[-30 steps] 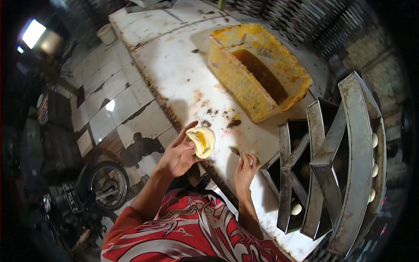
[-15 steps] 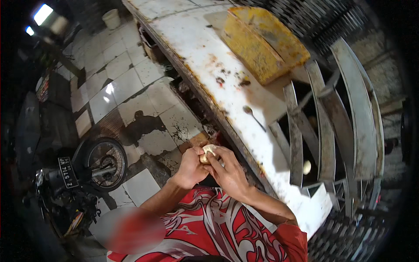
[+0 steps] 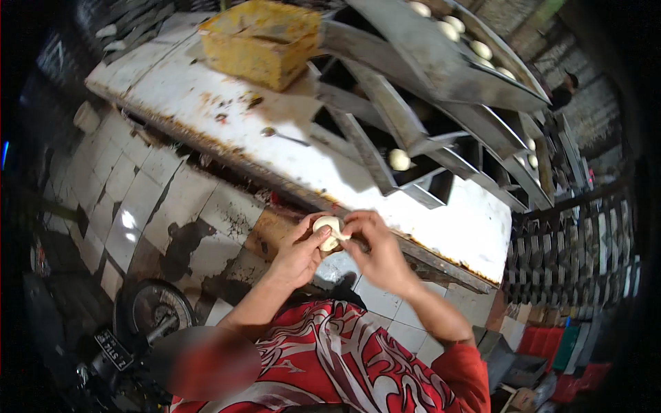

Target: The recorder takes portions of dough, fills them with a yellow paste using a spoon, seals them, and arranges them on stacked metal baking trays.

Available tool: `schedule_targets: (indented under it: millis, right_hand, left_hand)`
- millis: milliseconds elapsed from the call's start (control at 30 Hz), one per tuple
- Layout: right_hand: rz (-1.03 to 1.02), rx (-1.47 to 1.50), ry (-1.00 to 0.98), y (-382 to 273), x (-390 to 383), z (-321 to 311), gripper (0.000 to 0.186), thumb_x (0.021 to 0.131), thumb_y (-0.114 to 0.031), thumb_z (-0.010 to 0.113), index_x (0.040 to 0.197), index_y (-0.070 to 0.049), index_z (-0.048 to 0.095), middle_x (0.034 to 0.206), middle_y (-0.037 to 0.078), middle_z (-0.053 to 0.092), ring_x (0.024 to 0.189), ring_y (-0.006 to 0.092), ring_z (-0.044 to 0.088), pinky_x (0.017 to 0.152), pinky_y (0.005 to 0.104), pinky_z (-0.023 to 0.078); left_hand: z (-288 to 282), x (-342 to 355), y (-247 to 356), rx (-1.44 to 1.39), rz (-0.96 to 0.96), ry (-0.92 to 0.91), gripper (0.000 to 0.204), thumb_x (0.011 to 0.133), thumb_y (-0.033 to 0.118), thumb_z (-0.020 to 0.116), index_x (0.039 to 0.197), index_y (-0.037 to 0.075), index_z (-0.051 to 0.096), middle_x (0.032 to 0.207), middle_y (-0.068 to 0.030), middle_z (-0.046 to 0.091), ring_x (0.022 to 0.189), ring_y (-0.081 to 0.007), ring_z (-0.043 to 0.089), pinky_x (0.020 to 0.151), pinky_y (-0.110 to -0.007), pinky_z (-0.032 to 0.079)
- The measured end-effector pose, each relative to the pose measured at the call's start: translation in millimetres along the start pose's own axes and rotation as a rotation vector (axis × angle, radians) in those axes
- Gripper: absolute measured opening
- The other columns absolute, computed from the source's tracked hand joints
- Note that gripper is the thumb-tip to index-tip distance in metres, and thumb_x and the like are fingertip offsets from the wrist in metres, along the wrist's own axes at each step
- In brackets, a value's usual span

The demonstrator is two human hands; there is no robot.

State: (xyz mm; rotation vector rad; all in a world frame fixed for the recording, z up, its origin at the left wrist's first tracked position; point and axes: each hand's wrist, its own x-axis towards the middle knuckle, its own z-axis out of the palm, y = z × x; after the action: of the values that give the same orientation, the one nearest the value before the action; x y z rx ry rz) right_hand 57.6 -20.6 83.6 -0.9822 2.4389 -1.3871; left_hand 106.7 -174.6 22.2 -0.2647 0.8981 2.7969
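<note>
In front of my chest, off the near edge of the table, my left hand (image 3: 296, 260) is closed round a pale, smooth dough ball (image 3: 325, 226). My right hand (image 3: 377, 249) pinches at the ball's right side, where a short piece of dough sticks out between the fingertips. On the white tabletop (image 3: 275, 110) beyond lies a metal spoon (image 3: 269, 132), with dark crumbs scattered to its left. Another dough ball (image 3: 399, 160) sits in a metal tray (image 3: 358, 141) of the crisscrossed stack.
A stained yellow plastic crate (image 3: 265, 58) stands at the table's far side. The tray stack fills the right, its top tray (image 3: 441, 76) bearing several dough balls (image 3: 451, 29). A motorcycle (image 3: 113, 344) is at lower left. Red crates (image 3: 540, 344) stand at lower right.
The view has swung right, bringing in more of the tray stack and its dough balls. My hands have moved a little apart, and the right fingers now pinch dough at the ball's side.
</note>
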Motion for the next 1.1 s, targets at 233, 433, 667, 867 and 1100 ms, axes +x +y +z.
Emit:
schedule_targets:
  millis: [233,433,667,867,1100]
  right_hand:
    - [0.035,-0.614,0.397,83.7,-146.0,-81.8,0.015,0.078,-0.01,0.063,0.092,-0.005,0.063,0.118,0.019,0.042,0.118,0.0419,0.035,0.099,0.0519,0.03]
    - [0.345,-0.468,0.859,234.2,-212.2,-216.7,0.018,0.086,-0.013,0.055,0.09,0.004,0.06,0.09,0.022,0.057,0.086,0.0376,0.05,0.079,0.0446,0.039]
    - [0.199,-0.247,0.529,297.3,-164.0,-218.1,0.015,0.081,-0.01,0.052,0.077,0.003,0.058,0.084,0.023,0.058,0.079,0.0399,0.054,0.075,0.043,0.044]
    - [0.276,-0.613,0.154,324.4,-216.4,-279.0,0.008,0.068,-0.01,0.055,0.074,-0.005,0.058,0.075,0.013,0.055,0.067,0.0295,0.05,0.061,0.0441,0.039]
    - [0.237,-0.56,0.636,315.4,-155.4,-204.2,0.017,0.077,-0.016,0.056,0.066,-0.004,0.059,0.07,0.015,0.056,0.072,0.0349,0.052,0.067,0.0453,0.041]
  left_hand:
    - [136.2,88.7,-156.3,0.069,0.063,-0.027,0.033,0.082,-0.007,0.043,0.114,0.003,0.042,0.108,-0.0129,0.052,0.1,-0.022,0.054,0.088,-0.031,0.045]
    - [192.2,221.7,-300.1,1.542,0.633,-0.56,0.038,0.076,0.005,0.054,0.114,0.005,0.048,0.122,-0.0178,0.045,0.121,-0.0391,0.038,0.104,-0.054,0.024]
    - [183.1,176.7,-264.7,1.546,0.451,-0.479,0.068,0.077,0.012,0.06,0.138,0.004,0.031,0.146,-0.0174,0.024,0.138,-0.0319,0.014,0.11,-0.046,0.01]
    - [75.9,64.0,-178.8,1.325,0.25,-0.132,0.047,0.081,0.003,0.058,0.126,0.0,0.045,0.124,-0.0156,0.051,0.116,-0.0257,0.05,0.099,-0.036,0.036]
    - [105.3,76.5,-160.2,1.09,0.041,-0.351,0.044,0.086,0.001,0.051,0.129,0.001,0.04,0.124,-0.0152,0.051,0.116,-0.0244,0.05,0.099,-0.037,0.036]
